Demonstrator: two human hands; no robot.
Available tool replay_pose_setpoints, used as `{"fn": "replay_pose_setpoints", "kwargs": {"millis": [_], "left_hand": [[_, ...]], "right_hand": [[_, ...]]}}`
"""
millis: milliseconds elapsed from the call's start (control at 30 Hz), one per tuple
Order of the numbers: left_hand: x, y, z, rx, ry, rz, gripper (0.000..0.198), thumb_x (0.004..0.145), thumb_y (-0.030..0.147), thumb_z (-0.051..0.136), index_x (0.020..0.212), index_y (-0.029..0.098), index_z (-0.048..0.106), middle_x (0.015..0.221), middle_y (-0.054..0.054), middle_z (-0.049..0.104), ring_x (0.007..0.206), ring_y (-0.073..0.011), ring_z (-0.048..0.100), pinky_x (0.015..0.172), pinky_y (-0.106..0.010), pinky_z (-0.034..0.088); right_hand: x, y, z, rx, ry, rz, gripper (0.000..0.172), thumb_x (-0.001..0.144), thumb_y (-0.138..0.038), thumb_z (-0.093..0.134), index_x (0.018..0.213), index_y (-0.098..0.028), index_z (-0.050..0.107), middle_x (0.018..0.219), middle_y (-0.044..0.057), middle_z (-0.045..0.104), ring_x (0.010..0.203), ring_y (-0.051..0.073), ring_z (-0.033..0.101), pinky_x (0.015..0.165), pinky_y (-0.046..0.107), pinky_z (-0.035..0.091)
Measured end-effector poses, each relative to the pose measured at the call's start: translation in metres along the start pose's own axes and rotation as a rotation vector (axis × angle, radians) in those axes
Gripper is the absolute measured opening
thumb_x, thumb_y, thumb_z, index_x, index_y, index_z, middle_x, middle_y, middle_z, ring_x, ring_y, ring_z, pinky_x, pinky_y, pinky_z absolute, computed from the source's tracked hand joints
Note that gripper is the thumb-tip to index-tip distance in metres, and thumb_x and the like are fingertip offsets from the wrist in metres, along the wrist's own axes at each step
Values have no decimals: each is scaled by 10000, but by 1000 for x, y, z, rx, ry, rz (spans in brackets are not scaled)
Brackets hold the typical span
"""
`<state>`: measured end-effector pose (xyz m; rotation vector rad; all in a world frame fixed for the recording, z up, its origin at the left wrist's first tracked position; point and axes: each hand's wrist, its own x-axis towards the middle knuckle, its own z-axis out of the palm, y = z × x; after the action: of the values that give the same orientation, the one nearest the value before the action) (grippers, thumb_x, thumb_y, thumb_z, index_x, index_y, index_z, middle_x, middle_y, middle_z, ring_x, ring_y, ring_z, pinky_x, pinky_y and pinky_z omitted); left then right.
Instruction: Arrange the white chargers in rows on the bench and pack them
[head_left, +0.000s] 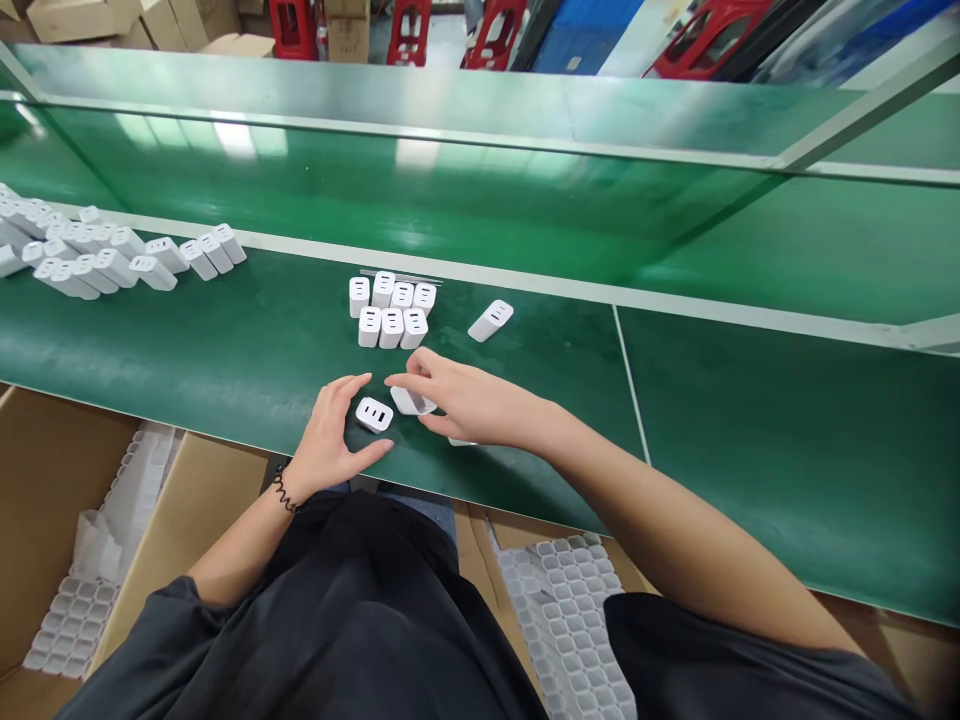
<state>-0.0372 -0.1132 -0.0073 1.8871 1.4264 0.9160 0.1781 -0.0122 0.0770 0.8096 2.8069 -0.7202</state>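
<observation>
My left hand point(330, 430) is open, thumb and fingers curved apart around a white USB charger point(374, 414) that stands on the green bench with its ports facing up. Whether the fingers touch it I cannot tell. Just to the right, my right hand point(465, 395) is closed on a second white charger point(405, 401), which lies tilted under the fingers and is partly hidden. A white edge point(460, 442) shows below that hand; the rest of it is covered. Beyond the hands, several chargers point(391, 328) stand in two rows, and one charger point(491, 320) leans alone to their right.
Many more white chargers point(112, 265) crowd the bench's far left. Thin rods point(401, 277) lie behind the rows. A green panel point(450, 200) rises along the back. Below the front edge are cardboard boxes point(195, 480) with clear plastic trays point(577, 600).
</observation>
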Motion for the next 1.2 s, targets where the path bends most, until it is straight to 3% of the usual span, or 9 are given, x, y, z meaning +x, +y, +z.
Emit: {"fn": "replay_pose_setpoints", "kwargs": {"millis": [67,167,300,400,600,733,933,1200], "left_hand": [[-1,1,9,50,65,-7,837,788,423,782,1467,231,331,1328,-132,483,1198,-278,491,1026,-463,463],[0,0,16,56,123,-28,751,824,364,757,1446,240,356,1127,-76,553,1020,-222,547,922,-394,504],[-1,-4,14,-3,94,-32,698,856,296,710,1451,259,347,1118,-55,597,983,-195,570,901,-355,496],[-2,-6,11,-21,93,-29,692,862,289,694,1458,264,344,1150,-59,612,1020,-197,577,910,-351,493],[-3,-7,10,-41,92,-7,684,853,273,683,1454,257,356,1169,-67,639,1043,-199,603,880,-336,503],[-3,-6,8,-65,49,1,701,850,240,668,1466,271,333,1220,-63,641,1100,-196,606,922,-336,487],[-3,-7,5,-82,15,3,711,849,227,655,1473,270,318,1236,-67,642,1124,-205,606,928,-344,486],[3,-2,10,-30,15,61,788,851,303,707,1510,269,276,1336,-114,563,1210,-257,547,1046,-447,460]], "right_hand": [[-2,10,-2,179,88,-7,473,809,-119,579,1277,-186,549,1172,114,494,918,195,584,867,395,540],[-7,22,-5,583,181,-75,402,801,-248,596,1196,-224,523,1142,91,503,1003,209,559,828,367,552],[-15,28,0,1081,255,-105,647,730,-504,617,1263,-218,386,1194,120,489,954,215,567,747,353,552],[-18,26,6,1176,203,-86,808,692,-602,579,1355,-206,341,1249,150,471,969,245,578,746,378,543],[-12,27,12,1141,173,-143,748,656,-672,632,1206,-192,467,1223,152,517,985,256,588,736,363,519],[-9,29,12,1110,136,-155,598,721,-512,702,1168,-202,454,1139,101,570,947,198,593,772,333,509],[-5,27,3,637,74,-10,398,759,-259,669,1133,-213,544,1197,76,617,1054,212,583,916,380,485],[10,12,13,328,-52,107,395,781,-232,683,1145,-193,535,1167,93,654,1025,239,641,855,367,525]]}}
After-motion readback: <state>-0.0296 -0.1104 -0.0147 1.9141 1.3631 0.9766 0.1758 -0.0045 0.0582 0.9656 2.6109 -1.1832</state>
